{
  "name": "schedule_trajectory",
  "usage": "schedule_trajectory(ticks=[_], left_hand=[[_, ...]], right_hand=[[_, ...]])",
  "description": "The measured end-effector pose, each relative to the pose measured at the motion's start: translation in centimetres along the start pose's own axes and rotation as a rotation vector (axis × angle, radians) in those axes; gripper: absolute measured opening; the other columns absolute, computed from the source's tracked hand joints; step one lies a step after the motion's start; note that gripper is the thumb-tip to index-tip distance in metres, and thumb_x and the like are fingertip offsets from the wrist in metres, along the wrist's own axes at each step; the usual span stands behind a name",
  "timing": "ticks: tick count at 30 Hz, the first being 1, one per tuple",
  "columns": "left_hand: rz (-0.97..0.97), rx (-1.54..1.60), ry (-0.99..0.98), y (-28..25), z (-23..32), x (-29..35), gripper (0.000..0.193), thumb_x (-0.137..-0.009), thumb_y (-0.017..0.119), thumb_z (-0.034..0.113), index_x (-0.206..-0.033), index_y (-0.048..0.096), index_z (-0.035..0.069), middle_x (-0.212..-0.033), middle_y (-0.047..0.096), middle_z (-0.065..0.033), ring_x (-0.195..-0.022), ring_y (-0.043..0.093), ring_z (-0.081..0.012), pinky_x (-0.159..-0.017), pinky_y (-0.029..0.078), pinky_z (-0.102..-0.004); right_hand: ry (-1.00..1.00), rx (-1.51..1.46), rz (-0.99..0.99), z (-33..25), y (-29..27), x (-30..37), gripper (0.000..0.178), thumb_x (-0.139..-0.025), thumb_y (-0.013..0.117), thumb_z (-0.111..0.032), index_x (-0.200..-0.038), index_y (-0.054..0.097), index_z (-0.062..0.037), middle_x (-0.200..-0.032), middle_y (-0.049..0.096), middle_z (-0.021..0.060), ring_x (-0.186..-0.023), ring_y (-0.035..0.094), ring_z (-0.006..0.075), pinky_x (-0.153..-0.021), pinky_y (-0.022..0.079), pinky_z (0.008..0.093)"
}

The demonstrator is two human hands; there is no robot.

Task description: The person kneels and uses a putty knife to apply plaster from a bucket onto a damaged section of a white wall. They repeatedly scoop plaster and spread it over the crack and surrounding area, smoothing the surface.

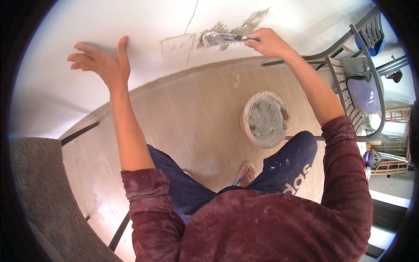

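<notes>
My right hand (268,42) is closed round the dark handle of a putty knife (233,38), whose blade lies against the white wall (148,17). Wet grey plaster (211,38) is smeared under and around the blade, with a rougher streak running up to the right. Left of the smear is an outlined wall socket (177,44), and a thin crack runs above and below it. My left hand (102,63) is at the wall farther left, fingers spread, holding nothing; whether it touches the surface I cannot tell.
A round tub (248,131) of grey plaster stands on the wood-look floor (187,113) by my right knee. A metal-framed slatted chair (338,83) with a purple thing on it is at the right. Dark grey upholstered furniture (48,187) fills the lower left.
</notes>
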State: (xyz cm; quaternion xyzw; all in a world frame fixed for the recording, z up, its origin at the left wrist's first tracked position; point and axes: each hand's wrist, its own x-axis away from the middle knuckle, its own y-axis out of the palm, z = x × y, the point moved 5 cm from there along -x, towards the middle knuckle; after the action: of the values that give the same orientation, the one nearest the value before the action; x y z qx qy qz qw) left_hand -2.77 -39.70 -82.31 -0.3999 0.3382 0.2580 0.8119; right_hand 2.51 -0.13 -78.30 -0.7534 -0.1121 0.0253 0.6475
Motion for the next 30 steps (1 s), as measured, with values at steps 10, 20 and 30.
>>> schedule_trajectory(ticks=[10,20,30], left_hand=[[-0.014,-0.022,-0.05,-0.4,0.1,0.1,0.125,-0.069,0.053,0.076,-0.14,-0.015,-0.002,-0.137,-0.025,-0.0388,-0.124,-0.025,-0.0581,-0.098,-0.003,-0.0713],[0.006,-0.033,-0.012,-0.2,-0.2,0.2,0.123,-0.071,0.055,0.074,-0.141,-0.018,0.003,-0.138,-0.028,-0.0348,-0.124,-0.027,-0.0573,-0.098,-0.003,-0.0715],[-0.017,-0.058,-0.016,-0.2,0.0,0.3,0.124,-0.07,0.057,0.073,-0.14,-0.019,0.003,-0.137,-0.027,-0.037,-0.124,-0.027,-0.0567,-0.1,-0.003,-0.0702]], right_hand=[[-0.031,0.052,-0.016,-3.2,0.0,5.1,0.025,-0.083,0.056,-0.021,-0.099,0.065,-0.0036,-0.078,0.064,0.0187,-0.075,0.061,0.0366,-0.071,0.048,0.0441],[0.039,0.143,0.041,-5.5,-0.8,0.8,0.02,-0.084,0.055,-0.018,-0.09,0.063,-0.0002,-0.079,0.063,0.021,-0.077,0.062,0.038,-0.071,0.049,0.0457],[0.09,0.11,0.239,-4.1,-0.6,6.9,0.029,-0.088,0.052,-0.021,-0.108,0.06,-0.002,-0.092,0.065,0.0199,-0.085,0.062,0.0365,-0.075,0.049,0.0445]])
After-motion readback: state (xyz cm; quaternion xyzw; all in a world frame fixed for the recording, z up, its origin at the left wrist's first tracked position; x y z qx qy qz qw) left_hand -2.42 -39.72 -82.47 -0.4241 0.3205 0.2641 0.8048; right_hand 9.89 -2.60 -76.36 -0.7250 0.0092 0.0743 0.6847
